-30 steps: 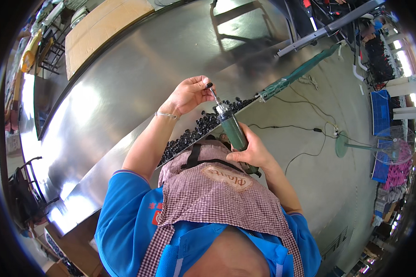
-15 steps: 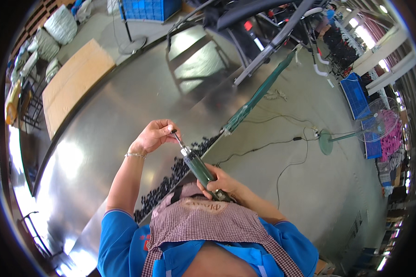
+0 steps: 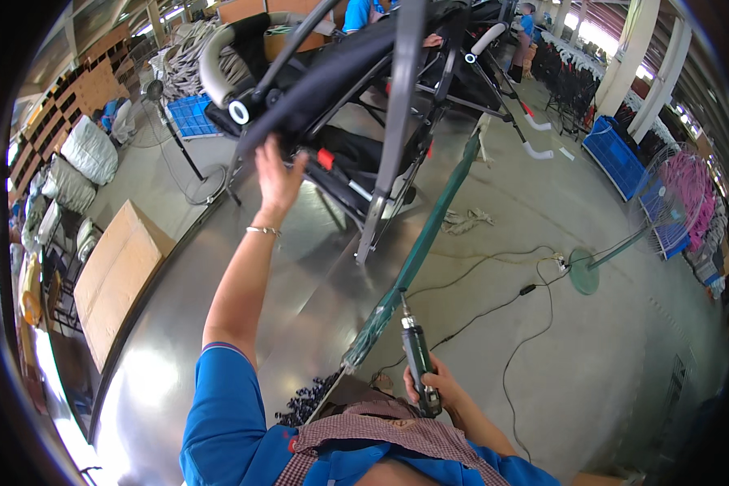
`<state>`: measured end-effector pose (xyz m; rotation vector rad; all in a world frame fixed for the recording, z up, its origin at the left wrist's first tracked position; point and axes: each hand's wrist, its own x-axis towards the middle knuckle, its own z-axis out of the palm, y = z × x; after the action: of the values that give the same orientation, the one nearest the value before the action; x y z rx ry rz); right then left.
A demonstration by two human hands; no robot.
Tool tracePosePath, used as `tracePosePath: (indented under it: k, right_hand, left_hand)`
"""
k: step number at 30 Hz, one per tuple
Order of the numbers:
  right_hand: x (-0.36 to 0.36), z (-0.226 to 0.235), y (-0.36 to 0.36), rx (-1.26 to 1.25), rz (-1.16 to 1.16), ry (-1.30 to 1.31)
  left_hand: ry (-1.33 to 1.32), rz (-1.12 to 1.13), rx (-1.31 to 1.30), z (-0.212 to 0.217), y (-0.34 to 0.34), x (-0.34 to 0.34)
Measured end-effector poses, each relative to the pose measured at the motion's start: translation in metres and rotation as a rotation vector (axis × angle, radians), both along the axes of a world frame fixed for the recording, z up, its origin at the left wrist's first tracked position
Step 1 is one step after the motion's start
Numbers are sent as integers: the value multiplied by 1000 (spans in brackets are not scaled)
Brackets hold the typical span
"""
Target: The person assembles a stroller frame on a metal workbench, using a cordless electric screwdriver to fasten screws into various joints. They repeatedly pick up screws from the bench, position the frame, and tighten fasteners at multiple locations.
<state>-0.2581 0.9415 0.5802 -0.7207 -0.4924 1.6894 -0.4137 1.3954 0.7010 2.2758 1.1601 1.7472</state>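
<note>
Over the metal table [image 3: 190, 320], the left hand [image 3: 279, 182] spread its grip open at a black-padded frame [image 3: 324, 91]; the right hand [image 3: 436, 382] clasped a dark power screwdriver [image 3: 417, 348].

The power screwdriver [image 3: 417, 350] has a dark green body with a silver collar. The stroller [image 3: 324, 77] is mainly black in its fabric, with dark grey tubes [image 3: 398, 121], bright red tabs [image 3: 326, 159] and a pale grey grip [image 3: 214, 73]. Shiny silver-grey marks the desk [image 3: 219, 324]; the small parts [image 3: 309, 397] at its right edge are black, and the long wrapped strip [image 3: 433, 227] along that edge is deep green. The shirt [image 3: 223, 405] is vivid blue, the apron [image 3: 356, 431] finely checked in maroon and white, the bracelet [image 3: 262, 231] silvery. The cardboard [image 3: 121, 279] beyond the desk's left edge is plain tan, the floor [image 3: 607, 364] greyish green, the fan base [image 3: 583, 273] green, the crate [image 3: 611, 158] blue, the bundle [image 3: 688, 190] pink.
</note>
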Motion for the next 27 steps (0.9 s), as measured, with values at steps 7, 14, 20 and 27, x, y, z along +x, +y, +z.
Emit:
tracePosePath:
  k: [7,14,20,27]
  right_hand:
    - [60,-28,7,-51,-169,-23]
    - [66,-33,17,-39,-254,0]
    - [60,-25,26,-17,-317,-9]
    - [48,-14,29,-7,-413,104]
  left_hand:
    - [-249,-370,-233,47,158,51]
    - [123,-443,-676,97,94,47]
    - [-434,-438,-59,41,-52,63]
    - [-457,-593,-715,34,-98,140]
